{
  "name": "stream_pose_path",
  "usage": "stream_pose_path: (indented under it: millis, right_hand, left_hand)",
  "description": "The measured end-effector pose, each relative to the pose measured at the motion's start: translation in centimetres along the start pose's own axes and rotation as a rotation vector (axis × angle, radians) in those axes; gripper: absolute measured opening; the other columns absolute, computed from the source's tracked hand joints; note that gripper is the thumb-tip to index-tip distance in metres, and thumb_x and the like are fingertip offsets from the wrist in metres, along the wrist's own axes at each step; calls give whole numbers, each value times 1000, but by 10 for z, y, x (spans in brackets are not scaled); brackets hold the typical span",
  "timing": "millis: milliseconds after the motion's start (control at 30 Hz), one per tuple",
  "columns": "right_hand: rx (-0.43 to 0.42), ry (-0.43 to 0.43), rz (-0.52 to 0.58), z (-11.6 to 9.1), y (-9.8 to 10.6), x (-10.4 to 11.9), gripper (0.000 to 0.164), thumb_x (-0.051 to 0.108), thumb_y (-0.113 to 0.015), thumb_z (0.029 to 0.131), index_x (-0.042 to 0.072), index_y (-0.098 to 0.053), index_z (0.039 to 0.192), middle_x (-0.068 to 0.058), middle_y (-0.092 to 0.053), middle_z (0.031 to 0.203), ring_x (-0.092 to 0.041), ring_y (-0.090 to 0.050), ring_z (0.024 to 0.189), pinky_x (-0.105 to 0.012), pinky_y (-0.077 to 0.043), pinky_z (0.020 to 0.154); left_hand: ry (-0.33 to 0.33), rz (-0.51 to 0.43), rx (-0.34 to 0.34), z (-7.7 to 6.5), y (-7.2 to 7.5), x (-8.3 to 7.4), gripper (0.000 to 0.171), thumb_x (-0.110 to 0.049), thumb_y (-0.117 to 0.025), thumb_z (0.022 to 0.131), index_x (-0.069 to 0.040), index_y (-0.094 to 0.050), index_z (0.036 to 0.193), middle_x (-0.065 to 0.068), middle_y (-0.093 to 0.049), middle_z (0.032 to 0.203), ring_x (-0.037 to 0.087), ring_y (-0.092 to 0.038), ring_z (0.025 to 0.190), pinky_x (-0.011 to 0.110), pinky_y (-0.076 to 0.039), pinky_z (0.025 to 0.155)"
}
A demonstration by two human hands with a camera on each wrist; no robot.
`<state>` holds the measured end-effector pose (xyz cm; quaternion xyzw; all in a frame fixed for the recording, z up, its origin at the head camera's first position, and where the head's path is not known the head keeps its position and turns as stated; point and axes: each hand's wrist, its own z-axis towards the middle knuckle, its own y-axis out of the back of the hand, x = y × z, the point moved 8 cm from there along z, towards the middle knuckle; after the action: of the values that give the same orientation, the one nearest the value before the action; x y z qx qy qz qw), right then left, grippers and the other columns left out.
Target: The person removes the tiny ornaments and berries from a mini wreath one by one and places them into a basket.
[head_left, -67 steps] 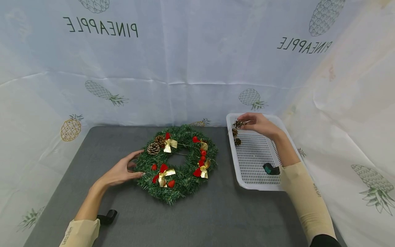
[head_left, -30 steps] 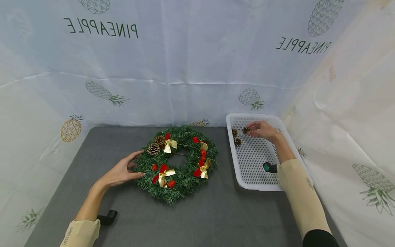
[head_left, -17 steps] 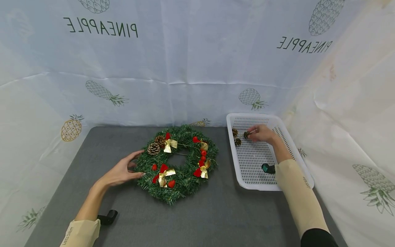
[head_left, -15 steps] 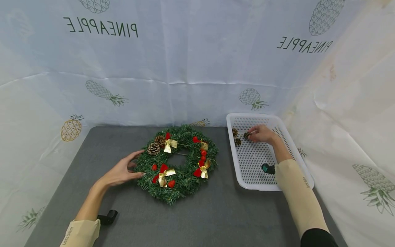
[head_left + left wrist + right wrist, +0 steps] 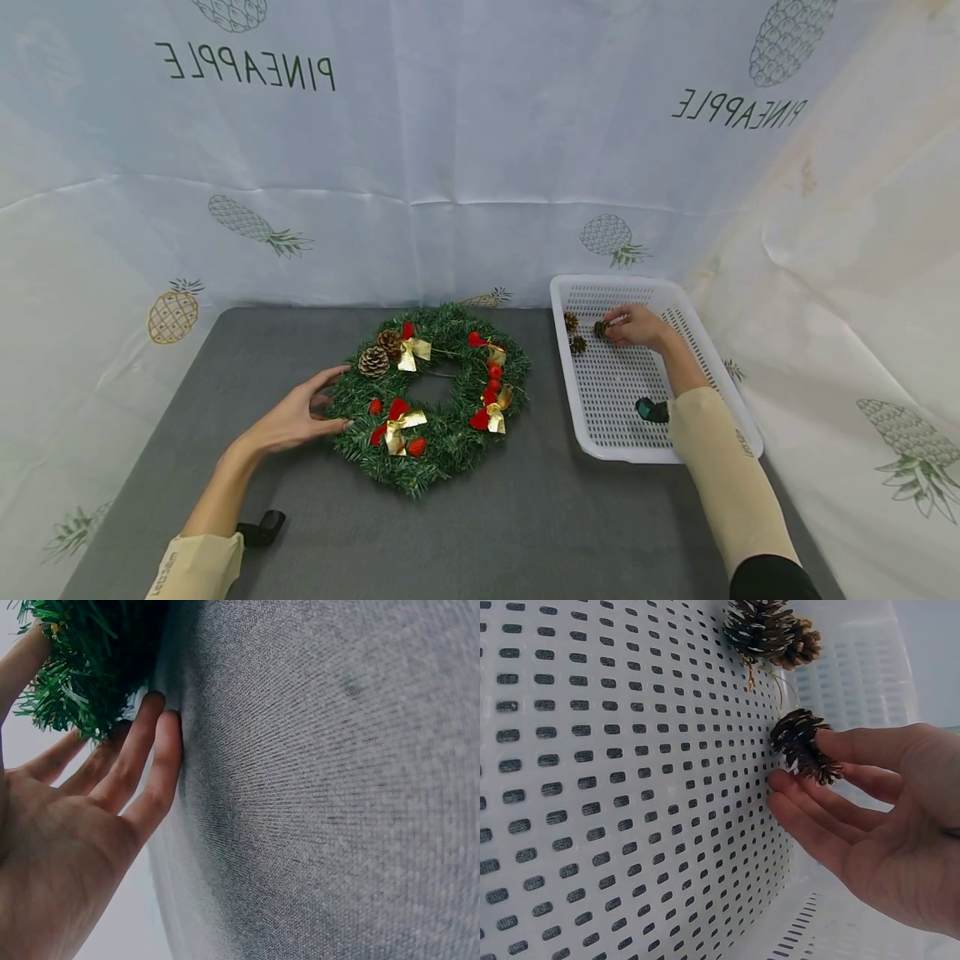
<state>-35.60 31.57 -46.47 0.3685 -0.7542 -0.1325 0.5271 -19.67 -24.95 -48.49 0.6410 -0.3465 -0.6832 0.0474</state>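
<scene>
In the right wrist view, my right hand (image 5: 877, 817) pinches a small brown pine cone (image 5: 802, 744) between thumb and fingers, low over the floor of a white perforated basket (image 5: 600, 454). Two more pine cones (image 5: 577, 344) lie by the basket's left wall, near the held one. My left hand (image 5: 296, 414) rests at the left edge of a green wreath (image 5: 450, 450), thumb and fingers spread along it. The left wrist view shows its fingers (image 5: 161, 772) fairly straight and relaxed against the wreath's underside. Bows, red berries and two larger pine cones (image 5: 373, 361) decorate the wreath.
Both wreath and basket stand on a grey cloth-covered table (image 5: 525, 533). A white curtain (image 5: 480, 150) printed with pineapples hangs behind and at the sides. Black camera mounts (image 5: 262, 528) stick out from the wrists.
My right hand has lowered from the basket's back left, moving slightly right and nearer, with one pine cone; the other two stay at the wall. The left hand and wreath have not moved.
</scene>
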Motion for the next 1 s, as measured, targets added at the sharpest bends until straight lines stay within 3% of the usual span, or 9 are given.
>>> stream_pose_path:
  millis: [333,667,900,1000]
  right_hand:
    - [-49,29,-22,1,10,1,51,8,-56,109,-14,-43,154,-39,-62,141,-42,-69,119,-48,-60,101]
    - [-82,34,-21,-8,19,9,51,13,-61,110,-15,-47,151,-37,-65,135,-19,-72,96,-35,-63,88]
    - [-108,63,-42,-8,26,19,51,11,-58,110,-17,-45,151,-43,-59,143,-4,-67,86,-22,-59,76]
    - [-101,84,-30,-14,25,33,49,7,-54,110,-20,-43,150,-46,-57,144,0,-65,83,-19,-57,72]
  left_hand:
    - [3,-4,2,0,0,0,89,-16,-80,99,0,-29,170,43,-31,167,69,-52,137,61,-61,96]
    - [2,-3,2,0,0,0,89,-16,-80,99,-1,-29,170,42,-32,167,70,-51,138,62,-61,96]
    - [-1,-13,3,0,0,1,89,-16,-80,98,-1,-28,170,41,-31,168,68,-53,137,61,-62,95]
    - [-1,-15,4,0,0,1,89,-16,-80,99,-1,-28,170,41,-31,168,68,-53,137,60,-62,95]
